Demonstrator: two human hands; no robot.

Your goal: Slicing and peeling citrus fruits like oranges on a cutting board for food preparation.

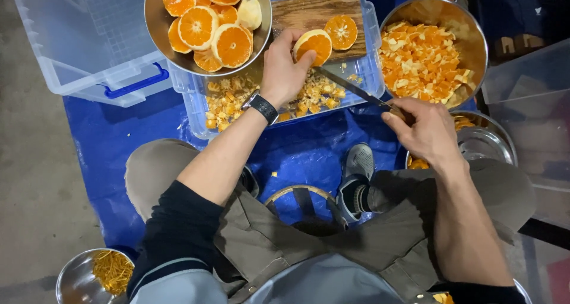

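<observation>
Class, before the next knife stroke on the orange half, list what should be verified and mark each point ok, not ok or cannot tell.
1. Left hand grips the orange half at the wooden board: ok.
2. Right hand holds the knife by its handle: ok.
3. Blade tip lies close under the left-hand fingers; whether it clears them: cannot tell.
4. Board sits level on the clear plastic crate: cannot tell, a bowl of orange halves covers one end.
5. Pot of cut peel pieces is within reach of the right hand: ok.
6. Second orange half lies apart on the board, cut face up: ok.
</observation>
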